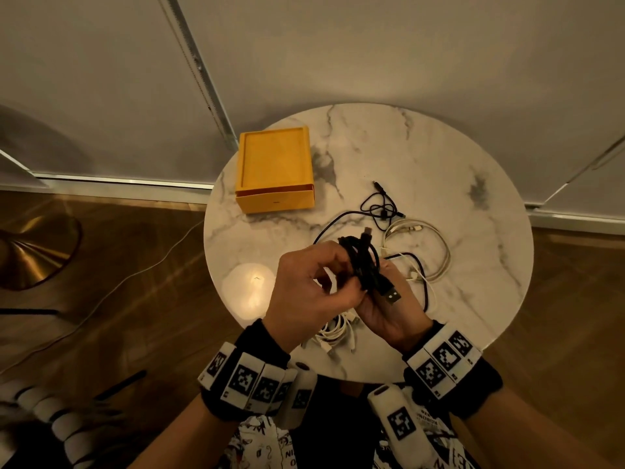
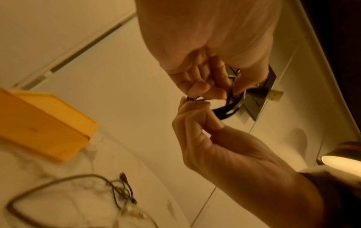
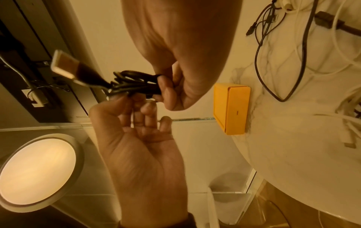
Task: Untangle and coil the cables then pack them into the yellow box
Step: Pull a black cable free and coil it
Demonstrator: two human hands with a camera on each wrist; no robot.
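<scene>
Black wristbands (image 1: 260, 336) w/ white blocks (image 1: 252, 377) bearing b/w square tags, both wrists; white patterned clothing (image 1: 267, 445).

a: how was the light?

b: dim and warm, everything tinted amber. a round lamp (image 3: 37, 171) glowed below the right hand (image 3: 140, 154) in the right wrist view, and its glare pooled on the marble table (image 1: 439, 184) just left of the left hand (image 1: 304, 286).

a: shadows?

b: soft ones on the wall behind the table, and a dark patch beside the yellow box (image 1: 275, 167).

a: sharpness?

b: the head view was fairly clear, with straight wall lines bowed toward the edges. the left wrist view was smeared; the box (image 2: 43, 126) and the loose cables (image 2: 117, 189) near it were blurred.
</scene>
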